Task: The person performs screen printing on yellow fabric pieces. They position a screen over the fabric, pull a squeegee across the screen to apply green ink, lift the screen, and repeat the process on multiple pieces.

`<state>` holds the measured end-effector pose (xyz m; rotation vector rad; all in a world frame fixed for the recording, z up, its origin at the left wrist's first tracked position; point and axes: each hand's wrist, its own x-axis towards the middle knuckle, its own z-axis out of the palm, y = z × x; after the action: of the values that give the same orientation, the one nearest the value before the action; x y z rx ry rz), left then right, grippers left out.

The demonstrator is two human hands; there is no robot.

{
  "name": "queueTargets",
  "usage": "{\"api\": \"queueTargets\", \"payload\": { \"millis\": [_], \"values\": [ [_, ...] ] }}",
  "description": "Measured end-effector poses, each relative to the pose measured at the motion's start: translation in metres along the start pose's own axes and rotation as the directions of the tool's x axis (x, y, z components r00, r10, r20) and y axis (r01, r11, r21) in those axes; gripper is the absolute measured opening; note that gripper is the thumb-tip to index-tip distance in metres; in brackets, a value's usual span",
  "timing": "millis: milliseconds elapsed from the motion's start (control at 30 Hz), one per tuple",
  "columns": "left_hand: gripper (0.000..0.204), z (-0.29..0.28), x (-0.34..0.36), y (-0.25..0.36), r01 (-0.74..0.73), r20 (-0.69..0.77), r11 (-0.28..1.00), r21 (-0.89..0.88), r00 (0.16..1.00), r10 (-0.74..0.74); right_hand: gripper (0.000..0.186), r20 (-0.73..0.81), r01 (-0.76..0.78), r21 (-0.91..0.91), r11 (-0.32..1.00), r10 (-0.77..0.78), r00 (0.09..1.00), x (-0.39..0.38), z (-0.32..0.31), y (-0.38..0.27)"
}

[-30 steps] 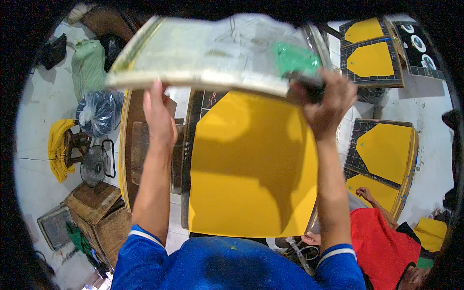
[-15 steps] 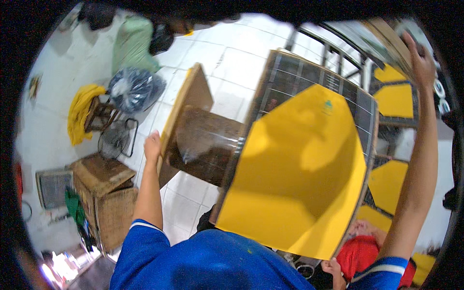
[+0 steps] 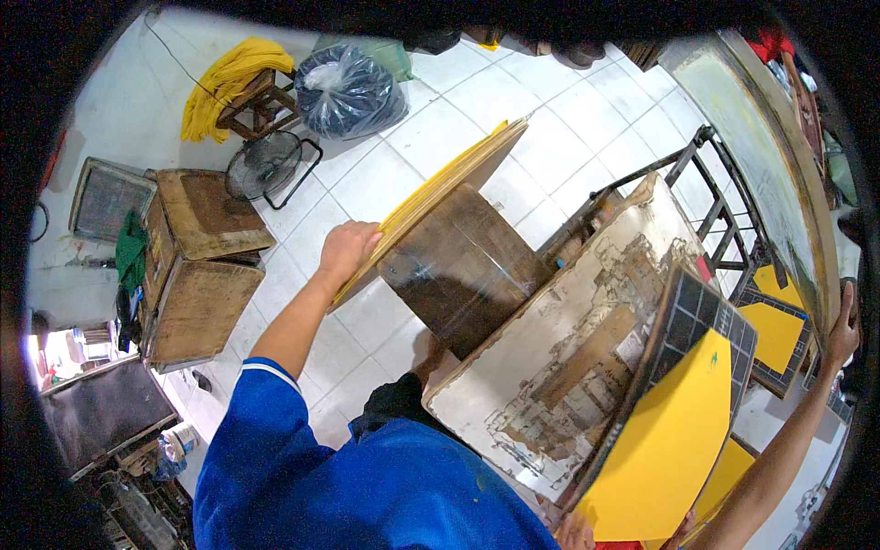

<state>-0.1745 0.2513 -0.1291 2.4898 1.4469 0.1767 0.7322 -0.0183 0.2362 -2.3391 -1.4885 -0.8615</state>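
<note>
My left hand (image 3: 348,249) is closed on the edge of a tilted wooden board (image 3: 477,174) with yellow cloth (image 3: 440,180) along its upper face. My right hand (image 3: 841,325), at the far right, is closed at the lower end of a large wood-framed screen (image 3: 753,119) with a pale, stained panel; its fingers show only in part. Near the lower edge, a co-worker's hand (image 3: 576,532) holds a black gridded board (image 3: 683,307) carrying a yellow cut cloth piece (image 3: 665,440).
A worn, peeling white table (image 3: 513,403) stands before me, a brown panel (image 3: 463,266) beside it. More gridded boards with yellow pieces (image 3: 775,332) lie at right, near a black metal rack (image 3: 724,211). Left are a wooden cabinet (image 3: 206,307), a fan (image 3: 266,165) and a bagged bundle (image 3: 348,92).
The gridded board with its yellow piece has moved off the table toward the lower right, baring the tabletop. My view has swung right; both hands keep their holds.
</note>
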Motion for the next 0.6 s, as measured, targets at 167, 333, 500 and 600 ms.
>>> {"api": "queueTargets", "payload": {
  "millis": [167, 333, 500, 600],
  "values": [
    [0.033, -0.007, 0.040, 0.016, 0.196, 0.218, 0.975, 0.101, 0.952, -0.214, 0.042, -0.047, -0.089, 0.116, 0.989, 0.095, 0.994, -0.005, -0.002, -0.018],
    [0.043, -0.072, 0.035, 0.084, 0.247, -0.180, 0.966, -0.073, 0.950, -0.256, 0.059, -0.065, -0.296, 0.064, 0.953, 0.300, 0.952, -0.010, -0.005, -0.052],
    [0.037, -0.200, -0.083, 0.136, 0.245, -0.413, 0.968, 0.050, 0.888, -0.203, 0.079, -0.104, -0.268, 0.042, 0.963, 0.271, 0.957, -0.010, -0.017, -0.084],
    [0.024, -0.196, -0.166, 0.169, 0.049, -0.571, 0.996, 0.071, 0.821, 0.001, 0.085, -0.020, -0.363, 0.036, 0.931, 0.364, 0.931, -0.012, -0.026, -0.099]
  ]
}}
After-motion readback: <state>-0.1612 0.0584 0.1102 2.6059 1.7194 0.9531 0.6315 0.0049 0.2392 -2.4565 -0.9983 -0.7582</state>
